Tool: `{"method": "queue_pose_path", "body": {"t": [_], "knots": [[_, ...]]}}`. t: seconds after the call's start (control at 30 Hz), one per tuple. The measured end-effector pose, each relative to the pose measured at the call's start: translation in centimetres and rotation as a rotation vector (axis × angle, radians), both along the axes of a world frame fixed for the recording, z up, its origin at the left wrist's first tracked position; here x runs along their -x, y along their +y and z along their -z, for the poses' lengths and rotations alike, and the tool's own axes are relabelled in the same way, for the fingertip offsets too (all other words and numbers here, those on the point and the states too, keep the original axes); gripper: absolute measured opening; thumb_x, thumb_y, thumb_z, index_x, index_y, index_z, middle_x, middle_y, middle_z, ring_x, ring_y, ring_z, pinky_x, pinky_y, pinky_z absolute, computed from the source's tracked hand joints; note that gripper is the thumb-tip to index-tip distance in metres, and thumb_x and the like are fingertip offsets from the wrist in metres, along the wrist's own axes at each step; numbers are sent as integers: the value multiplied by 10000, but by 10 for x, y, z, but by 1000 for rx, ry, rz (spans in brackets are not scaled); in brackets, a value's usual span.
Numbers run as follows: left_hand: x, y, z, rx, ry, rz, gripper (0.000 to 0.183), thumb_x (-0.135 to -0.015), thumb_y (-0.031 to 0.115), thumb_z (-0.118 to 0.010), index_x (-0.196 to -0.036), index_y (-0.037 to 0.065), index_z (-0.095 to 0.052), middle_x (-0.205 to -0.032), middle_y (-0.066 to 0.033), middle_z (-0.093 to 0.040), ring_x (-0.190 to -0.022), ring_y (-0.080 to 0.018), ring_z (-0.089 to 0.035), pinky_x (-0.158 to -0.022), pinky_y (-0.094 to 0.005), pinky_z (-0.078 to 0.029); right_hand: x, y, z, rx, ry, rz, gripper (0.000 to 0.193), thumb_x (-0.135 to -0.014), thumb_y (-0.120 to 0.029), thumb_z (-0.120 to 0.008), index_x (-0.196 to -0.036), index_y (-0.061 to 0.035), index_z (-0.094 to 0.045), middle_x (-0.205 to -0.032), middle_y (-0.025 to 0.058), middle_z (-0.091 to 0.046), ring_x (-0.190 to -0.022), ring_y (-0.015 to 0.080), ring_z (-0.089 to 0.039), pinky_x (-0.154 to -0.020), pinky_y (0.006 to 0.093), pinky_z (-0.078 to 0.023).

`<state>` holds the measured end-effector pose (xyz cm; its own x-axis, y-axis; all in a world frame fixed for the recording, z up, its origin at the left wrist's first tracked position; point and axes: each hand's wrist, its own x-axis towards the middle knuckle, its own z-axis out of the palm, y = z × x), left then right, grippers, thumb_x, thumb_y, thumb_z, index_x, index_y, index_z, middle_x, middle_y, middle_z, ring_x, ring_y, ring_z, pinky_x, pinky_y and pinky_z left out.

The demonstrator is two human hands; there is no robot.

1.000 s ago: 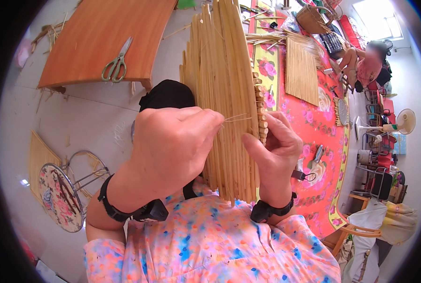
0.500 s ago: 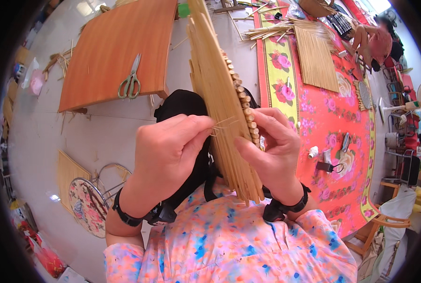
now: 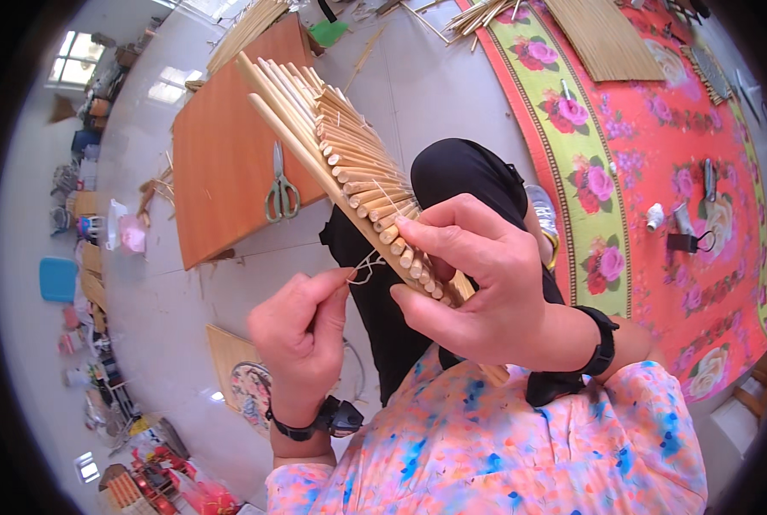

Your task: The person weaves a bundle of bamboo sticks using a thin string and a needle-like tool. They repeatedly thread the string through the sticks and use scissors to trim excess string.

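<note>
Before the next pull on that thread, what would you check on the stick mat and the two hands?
1. Right hand grips the bamboo stick mat near its lower end: ok.
2. Left hand pinches the thin thread between its fingertips: ok.
3. Thread runs to the mat's edge without snagging: cannot tell, too fine.
4. Stick ends line up in an even row: ok where they show.
5. Scissors lie handy on the wooden board: ok.

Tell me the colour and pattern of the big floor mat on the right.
The floor mat is red with a yellow-green border of pink roses; head view.
</note>
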<state>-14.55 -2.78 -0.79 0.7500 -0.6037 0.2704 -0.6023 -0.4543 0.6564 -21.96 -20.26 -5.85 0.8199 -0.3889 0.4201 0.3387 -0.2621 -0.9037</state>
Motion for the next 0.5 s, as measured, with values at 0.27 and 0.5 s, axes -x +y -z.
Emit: {"method": "queue_pose_path", "body": {"t": [0.27,0.5], "knots": [[-3,-9,8,16,-107,15,137,-856,-66,-687,-972,2,-715,-627,-70,-499,-514,-168,-464,-484,-296,-351,-2,-9,6,-27,-37,-13,469,-676,-5,-788,-1131,48,-686,-978,103,-637,-633,72,-572,-533,206,-459],[-4,-16,8,9,-103,-6,142,-864,-66,-684,-982,6,-716,-630,-65,-493,-522,-161,-461,-490,-291,-349,-2,-9,7,-65,-20,-21,475,-675,-1,-784,-1138,41,-690,-980,92,-633,-593,47,-537,-500,205,-427]]}}
